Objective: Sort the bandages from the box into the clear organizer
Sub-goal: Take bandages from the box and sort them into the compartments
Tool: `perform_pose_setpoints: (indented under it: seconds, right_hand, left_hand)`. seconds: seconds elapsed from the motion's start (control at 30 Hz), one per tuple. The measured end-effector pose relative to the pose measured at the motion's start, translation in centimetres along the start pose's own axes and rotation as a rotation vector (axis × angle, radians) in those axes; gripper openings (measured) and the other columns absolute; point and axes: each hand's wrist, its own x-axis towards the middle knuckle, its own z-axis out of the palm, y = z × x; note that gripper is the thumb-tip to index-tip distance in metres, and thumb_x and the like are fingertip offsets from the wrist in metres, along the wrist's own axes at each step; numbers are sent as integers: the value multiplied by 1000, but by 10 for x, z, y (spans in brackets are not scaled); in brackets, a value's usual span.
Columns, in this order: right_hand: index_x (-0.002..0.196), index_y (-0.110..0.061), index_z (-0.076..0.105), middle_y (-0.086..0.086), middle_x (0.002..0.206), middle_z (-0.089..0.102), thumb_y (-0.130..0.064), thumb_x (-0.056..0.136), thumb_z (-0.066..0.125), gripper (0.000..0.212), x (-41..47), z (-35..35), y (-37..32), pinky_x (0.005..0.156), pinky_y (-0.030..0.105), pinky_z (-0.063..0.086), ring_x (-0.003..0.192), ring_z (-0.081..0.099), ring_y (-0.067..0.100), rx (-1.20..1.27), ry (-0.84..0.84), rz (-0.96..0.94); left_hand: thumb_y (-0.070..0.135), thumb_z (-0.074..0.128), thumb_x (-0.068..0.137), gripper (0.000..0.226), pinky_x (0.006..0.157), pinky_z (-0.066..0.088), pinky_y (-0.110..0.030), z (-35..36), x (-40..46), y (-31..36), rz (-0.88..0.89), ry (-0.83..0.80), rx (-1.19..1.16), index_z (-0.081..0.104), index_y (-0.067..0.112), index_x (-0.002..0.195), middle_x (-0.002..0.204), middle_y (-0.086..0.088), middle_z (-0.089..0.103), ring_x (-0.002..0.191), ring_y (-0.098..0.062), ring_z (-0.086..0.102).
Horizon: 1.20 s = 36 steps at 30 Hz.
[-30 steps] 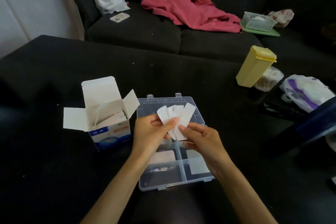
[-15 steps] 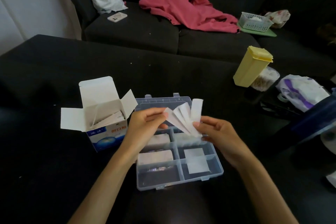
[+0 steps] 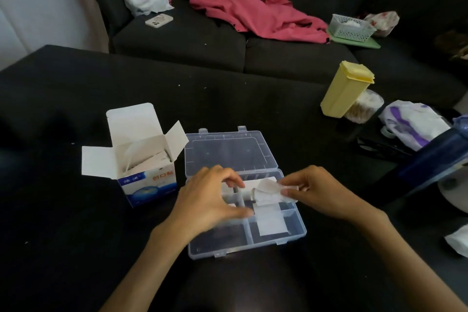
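Note:
The clear organizer (image 3: 278,240) lies open on the black table, its lid (image 3: 228,152) flat behind it. My right hand (image 3: 323,192) pinches a small bunch of white bandages (image 3: 267,189) low over the upper right compartments. My left hand (image 3: 209,201) hovers over the left compartments, blurred, with loosely curved fingers and the thumb held apart from them. It covers most of what lies there. A square white pad (image 3: 271,221) sits in the lower right compartment. The bandage box (image 3: 149,181) stands open to the left, with more bandages inside.
A yellow lidded container (image 3: 345,88) and a clear tub stand at the right, beside a white and purple bag (image 3: 410,121) and a dark blue object (image 3: 435,157). Behind the table is a dark sofa with a pink garment (image 3: 253,7), a phone, a white bag and a basket.
Both hands have dropped from above the lid down to the organizer's compartments. The fanned bandages now lie low and bunched in my right hand, and my left hand has let go of them.

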Motion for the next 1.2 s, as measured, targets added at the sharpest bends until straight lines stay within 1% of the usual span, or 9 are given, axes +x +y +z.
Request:
perform_pose_setpoints:
  seconds: [0.07,0.2,0.4,0.57,0.73,0.83,0.97,1.07,1.2]
  right_hand:
    - [115,-19,66,-7,117,65,-16,90,59,26,4,3,-1,81,14,50,93,58,-2,-97,-48,-33]
    - [117,-19,65,-4,122,63,-15,92,57,27,17,11,-11,90,22,50,104,58,6,-187,-148,-54]
    - [118,-20,65,-3,122,63,-14,91,58,28,28,14,-19,86,21,49,105,60,9,-279,-205,-53]
    - [117,-23,65,-3,117,65,-16,90,60,29,29,26,-21,83,22,50,99,63,10,-398,-104,-43]
    - [119,-25,63,-2,114,66,-18,92,57,28,27,29,-27,84,26,52,96,63,13,-520,-45,-71]
    - [121,-25,63,-4,120,63,-19,93,55,29,25,27,-29,81,19,47,100,61,13,-560,-71,-93]
    - [113,-24,67,-4,111,66,-28,90,60,24,25,31,-33,83,20,45,97,61,10,-595,-36,-85]
    - [106,-27,66,-8,105,66,-35,85,64,23,21,20,-36,82,21,46,93,59,6,-579,-43,-29]
    - [102,-26,67,-9,100,64,-33,84,65,19,16,-14,-34,75,21,50,84,59,5,-440,-64,194]
  left_hand:
    - [55,78,62,48,74,39,-20,2,-6,-1,-9,-40,78,48,40,96,99,22,44,94,-1,43]
    - [45,79,68,41,82,40,-21,6,-8,-7,26,44,189,46,38,92,100,21,43,94,-3,39]
    - [44,76,72,37,91,34,-24,3,-3,-13,46,109,258,43,38,87,100,19,44,94,-2,35]
    - [54,73,71,44,83,44,-19,8,-1,-3,129,50,91,52,44,108,112,22,49,101,-1,48]
    - [45,58,89,47,95,44,-30,22,3,0,241,34,265,45,40,133,137,17,48,114,-11,55]
    - [48,51,91,44,93,44,-32,26,8,-3,259,23,361,47,37,134,135,12,53,112,-14,57]
    - [52,48,91,42,89,45,-30,31,12,-5,250,-22,434,53,35,129,126,9,60,105,-14,60]
    - [55,45,91,40,88,45,-30,35,13,-9,214,-73,444,60,32,120,117,7,65,100,-13,61]
    - [54,41,93,39,93,43,-28,35,14,-12,219,-110,398,63,31,116,119,10,63,103,-11,60]
